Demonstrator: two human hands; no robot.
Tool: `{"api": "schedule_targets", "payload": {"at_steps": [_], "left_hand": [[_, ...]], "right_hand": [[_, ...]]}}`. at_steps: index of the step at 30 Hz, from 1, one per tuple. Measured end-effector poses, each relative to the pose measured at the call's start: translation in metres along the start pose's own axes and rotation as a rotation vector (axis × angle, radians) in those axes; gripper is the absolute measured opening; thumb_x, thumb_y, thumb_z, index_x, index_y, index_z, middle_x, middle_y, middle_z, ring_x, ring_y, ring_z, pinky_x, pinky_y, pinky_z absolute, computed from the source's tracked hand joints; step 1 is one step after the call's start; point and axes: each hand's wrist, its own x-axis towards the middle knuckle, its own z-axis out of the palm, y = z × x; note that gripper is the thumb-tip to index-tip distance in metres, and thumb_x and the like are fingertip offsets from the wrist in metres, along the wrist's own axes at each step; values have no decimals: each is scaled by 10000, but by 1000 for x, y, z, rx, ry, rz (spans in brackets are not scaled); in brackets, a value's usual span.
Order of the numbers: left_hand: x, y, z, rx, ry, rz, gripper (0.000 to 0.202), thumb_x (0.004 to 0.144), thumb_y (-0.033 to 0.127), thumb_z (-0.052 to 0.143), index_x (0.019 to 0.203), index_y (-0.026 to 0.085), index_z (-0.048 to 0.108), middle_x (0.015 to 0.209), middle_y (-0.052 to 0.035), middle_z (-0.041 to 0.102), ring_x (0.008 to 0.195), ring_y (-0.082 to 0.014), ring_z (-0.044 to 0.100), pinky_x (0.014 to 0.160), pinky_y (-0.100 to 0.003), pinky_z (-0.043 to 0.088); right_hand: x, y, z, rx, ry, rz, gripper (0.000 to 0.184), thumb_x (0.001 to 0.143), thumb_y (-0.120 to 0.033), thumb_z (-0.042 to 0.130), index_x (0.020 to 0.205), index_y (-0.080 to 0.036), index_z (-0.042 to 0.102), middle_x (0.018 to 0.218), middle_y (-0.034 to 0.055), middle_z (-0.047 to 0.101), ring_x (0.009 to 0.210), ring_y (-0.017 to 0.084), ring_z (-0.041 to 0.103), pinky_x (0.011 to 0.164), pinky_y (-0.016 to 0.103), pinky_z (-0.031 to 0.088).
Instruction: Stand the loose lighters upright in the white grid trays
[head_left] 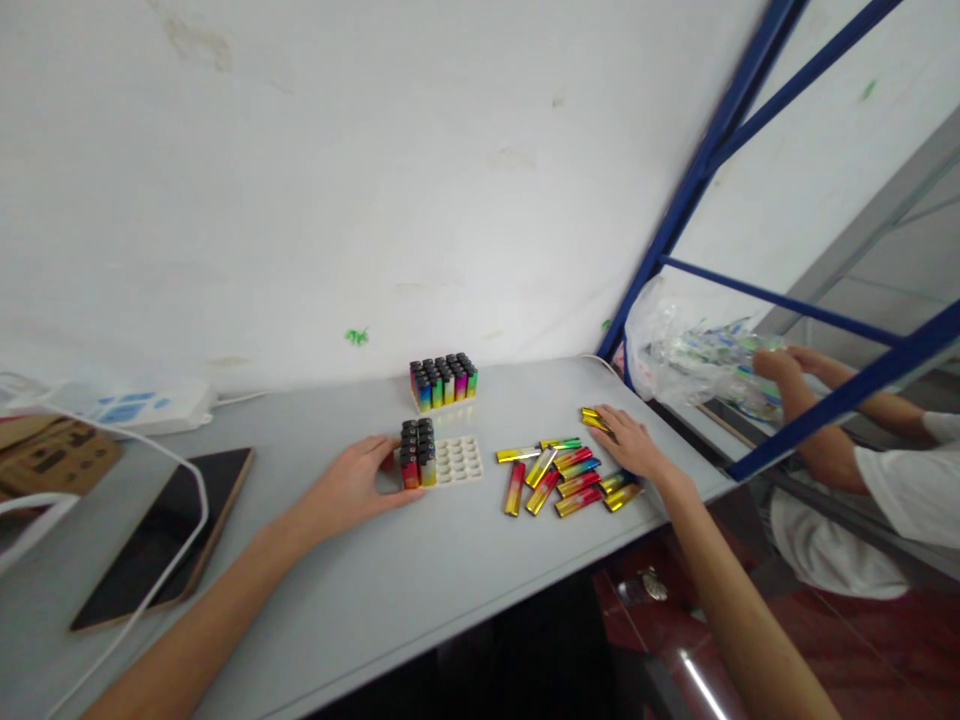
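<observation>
My left hand [356, 487] is closed around the left end of a white tray [459, 462] with round holes, thumb in front and fingers behind. Black-topped lighters [418, 455] stand upright in the tray's left part, while holes show on its right. My right hand [630, 445] lies palm down at the far right of a loose pile, fingers stretched over gold tubes [592, 416]. Shiny red, gold, green and blue lighter-sized tubes [559, 472] lie scattered between both hands. Their ends are too small to make out.
Behind stands a second block of upright lighters [444, 380]. A tablet [169, 535] crossed by a white cable, a white box [135, 408] and a cardboard box [56, 455] are at left. Right, beyond a blue metal frame [690, 180], another person's hands [784, 362] touch a plastic bag [675, 345].
</observation>
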Motion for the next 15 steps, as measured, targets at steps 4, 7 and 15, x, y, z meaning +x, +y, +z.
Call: {"api": "schedule_targets", "payload": {"at_steps": [4, 7, 15], "left_hand": [[1, 1, -1, 13, -2, -6, 494, 766, 696, 755, 881, 225, 661, 882, -59, 701, 816, -283, 667, 794, -400, 537], [1, 3, -2, 17, -11, -4, 479, 783, 681, 747, 885, 222, 654, 883, -56, 698, 816, -274, 656, 802, -399, 539], [-1, 1, -1, 20, -19, -15, 529, 782, 702, 744, 939, 204, 656, 929, -79, 713, 852, -292, 668, 831, -424, 549]], "right_hand": [[4, -9, 8, 126, 47, -29, 410, 1066, -406, 478, 1295, -180, 733, 1271, 193, 761, 1175, 334, 705, 1072, 501, 537], [14, -24, 11, 146, 73, -30, 349, 1053, -400, 537, 1177, -167, 765, 1095, 180, 783, 1010, 322, 723, 969, 460, 564], [33, -78, 23, 229, 31, -85, 402, 1099, -458, 482, 1153, -192, 779, 1085, 151, 775, 998, 295, 701, 968, 425, 544]]}}
